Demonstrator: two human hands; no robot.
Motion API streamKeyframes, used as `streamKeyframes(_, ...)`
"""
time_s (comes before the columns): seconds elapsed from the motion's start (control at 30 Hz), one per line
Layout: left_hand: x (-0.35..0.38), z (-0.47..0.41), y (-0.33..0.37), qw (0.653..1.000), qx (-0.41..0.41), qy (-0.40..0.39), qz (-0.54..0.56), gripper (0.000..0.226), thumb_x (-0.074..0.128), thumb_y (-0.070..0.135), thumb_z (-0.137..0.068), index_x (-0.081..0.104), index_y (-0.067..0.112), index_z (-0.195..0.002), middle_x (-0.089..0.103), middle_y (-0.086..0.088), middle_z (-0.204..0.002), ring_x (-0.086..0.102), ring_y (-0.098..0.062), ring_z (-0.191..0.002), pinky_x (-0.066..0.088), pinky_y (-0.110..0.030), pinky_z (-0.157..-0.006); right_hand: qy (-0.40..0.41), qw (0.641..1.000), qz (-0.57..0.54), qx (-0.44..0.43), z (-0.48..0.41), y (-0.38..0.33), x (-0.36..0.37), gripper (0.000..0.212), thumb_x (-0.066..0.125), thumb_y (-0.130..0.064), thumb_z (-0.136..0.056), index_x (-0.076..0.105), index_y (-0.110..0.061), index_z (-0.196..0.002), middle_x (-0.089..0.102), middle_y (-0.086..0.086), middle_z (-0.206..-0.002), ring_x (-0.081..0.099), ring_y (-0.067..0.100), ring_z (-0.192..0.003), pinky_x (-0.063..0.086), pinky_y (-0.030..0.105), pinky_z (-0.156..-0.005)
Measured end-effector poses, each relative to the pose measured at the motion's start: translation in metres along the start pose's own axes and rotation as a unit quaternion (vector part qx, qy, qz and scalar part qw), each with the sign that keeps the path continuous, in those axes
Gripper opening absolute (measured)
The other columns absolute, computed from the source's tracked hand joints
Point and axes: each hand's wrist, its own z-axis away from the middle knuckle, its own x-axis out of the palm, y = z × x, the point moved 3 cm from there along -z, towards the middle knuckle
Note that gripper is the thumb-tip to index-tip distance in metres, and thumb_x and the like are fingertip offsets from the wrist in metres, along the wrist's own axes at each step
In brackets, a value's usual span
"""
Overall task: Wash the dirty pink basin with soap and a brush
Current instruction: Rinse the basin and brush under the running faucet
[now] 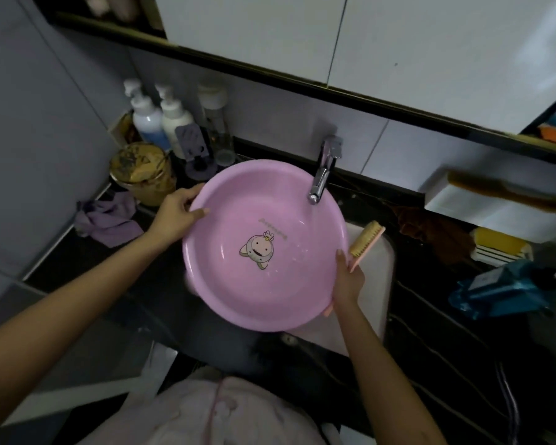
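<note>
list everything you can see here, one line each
pink basin: 1, pink, held over the sink
brush: 1, pink handle with tan bristles, at basin's right rim
tap: 1, chrome, spout above basin's far edge
sink: 1, white, beneath basin
pump bottles: 2, white, back left
jar: 1, golden, left of basin
cloth: 1, purple, left counter
bag: 1, blue, right counter
left grip: 1, bare hand, holds basin's left rim
right grip: 1, bare hand, holds brush against basin's right rim
</note>
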Motion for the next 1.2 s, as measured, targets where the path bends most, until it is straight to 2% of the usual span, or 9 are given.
streamKeyframes(0.13, 0.027, 0.002, -0.014, 0.999, -0.021, -0.026, 0.021, 0.075, 0.058, 0.048, -0.072, 0.049, 0.009, -0.135, 0.057, -0.009, -0.125, 0.053, -0.021, -0.112, 0.040, -0.033, -0.096, 0.000, 1.000, -0.002, -0.017, 0.006, -0.011, -0.027, 0.027, 0.064, -0.033, -0.088, 0.059, -0.014, -0.106, 0.064, 0.000, -0.091, 0.060, 0.011, -0.078, 0.047, 0.023, -0.063)
streamKeyframes(0.3, 0.081, 0.000, -0.016, 0.995, -0.062, -0.076, 0.012, 0.050, 0.064, 0.005, -0.085, 0.050, 0.003, -0.133, 0.056, -0.013, -0.128, 0.053, -0.021, -0.107, 0.036, -0.020, -0.084, 0.019, 0.998, -0.046, -0.036, 0.021, -0.049, -0.068, 0.040, 0.069, -0.027, -0.084, 0.058, -0.011, -0.119, 0.066, 0.004, -0.101, 0.065, 0.019, -0.089, 0.052, 0.030, -0.072)
streamKeyframes(0.57, 0.181, -0.023, 0.012, 0.985, -0.064, -0.162, 0.018, 0.038, 0.055, -0.001, -0.086, 0.056, 0.002, -0.124, 0.063, -0.019, -0.118, 0.059, -0.034, -0.107, 0.042, -0.027, -0.084, 0.066, 0.988, -0.034, -0.136, 0.057, -0.124, -0.105, 0.005, 0.061, -0.017, -0.090, 0.059, -0.015, -0.094, 0.059, -0.004, -0.082, 0.057, 0.005, -0.070, 0.045, 0.011, -0.049)
streamKeyframes(0.63, 0.200, -0.030, 0.023, 0.988, -0.039, -0.152, 0.010, 0.039, 0.053, 0.001, -0.089, 0.051, 0.000, -0.128, 0.057, -0.022, -0.122, 0.055, -0.036, -0.113, 0.040, -0.027, -0.087, 0.085, 0.982, -0.041, -0.162, 0.066, -0.129, -0.105, 0.004, 0.061, -0.016, -0.090, 0.060, -0.018, -0.086, 0.060, -0.005, -0.079, 0.057, 0.003, -0.069, 0.044, 0.006, -0.048)
streamKeyframes(0.73, 0.220, -0.038, 0.039, 0.994, -0.044, -0.092, -0.025, 0.055, 0.045, 0.010, -0.096, 0.023, 0.006, -0.147, 0.036, -0.021, -0.144, 0.043, -0.034, -0.126, 0.037, -0.037, -0.100, 0.123, 0.972, -0.077, -0.186, 0.079, -0.124, -0.101, 0.013, 0.061, -0.016, -0.090, 0.061, -0.026, -0.082, 0.062, -0.010, -0.076, 0.062, -0.001, -0.064, 0.048, 0.008, -0.054)
streamKeyframes(0.87, 0.243, -0.039, 0.056, 0.994, 0.010, -0.013, -0.112, 0.061, 0.040, 0.011, -0.097, 0.010, 0.008, -0.150, 0.017, -0.018, -0.155, 0.030, -0.032, -0.136, 0.028, -0.044, -0.110, 0.192, 0.948, -0.144, -0.208, 0.093, -0.105, -0.099, 0.012, 0.062, -0.012, -0.089, 0.064, -0.025, -0.091, 0.067, -0.008, -0.084, 0.066, -0.001, -0.073, 0.053, 0.015, -0.067)
streamKeyframes(0.97, 0.271, -0.023, 0.053, 0.970, 0.073, -0.055, -0.226, 0.065, 0.029, 0.015, -0.098, -0.015, 0.004, -0.144, -0.003, -0.018, -0.157, 0.002, -0.029, -0.146, 0.001, -0.042, -0.119, 0.233, 0.931, -0.145, -0.240, 0.101, -0.085, -0.092, 0.018, 0.064, -0.009, -0.088, 0.066, -0.026, -0.088, 0.067, -0.010, -0.082, 0.065, 0.002, -0.077, 0.053, 0.019, -0.074)
streamKeyframes(1.03, 0.284, -0.004, 0.053, 0.950, 0.112, -0.108, -0.272, 0.068, 0.029, 0.016, -0.096, -0.016, 0.004, -0.145, -0.009, -0.015, -0.157, -0.004, -0.028, -0.146, -0.008, -0.041, -0.116, 0.235, 0.928, -0.133, -0.257, 0.107, -0.072, -0.087, 0.024, 0.064, -0.011, -0.085, 0.069, -0.030, -0.070, 0.065, -0.014, -0.068, 0.062, 0.001, -0.071, 0.051, 0.020, -0.070)
streamKeyframes(1.2, 0.303, 0.069, 0.057, 0.894, 0.095, -0.361, -0.247, 0.065, 0.029, 0.025, -0.099, -0.007, 0.004, -0.148, -0.008, -0.016, -0.158, -0.006, -0.030, -0.145, -0.006, -0.042, -0.116, 0.262, 0.918, -0.100, -0.282, 0.121, -0.044, -0.078, 0.029, 0.058, 0.003, -0.088, 0.055, -0.017, -0.067, 0.061, -0.019, -0.057, 0.056, -0.008, -0.059, 0.048, 0.013, -0.062)
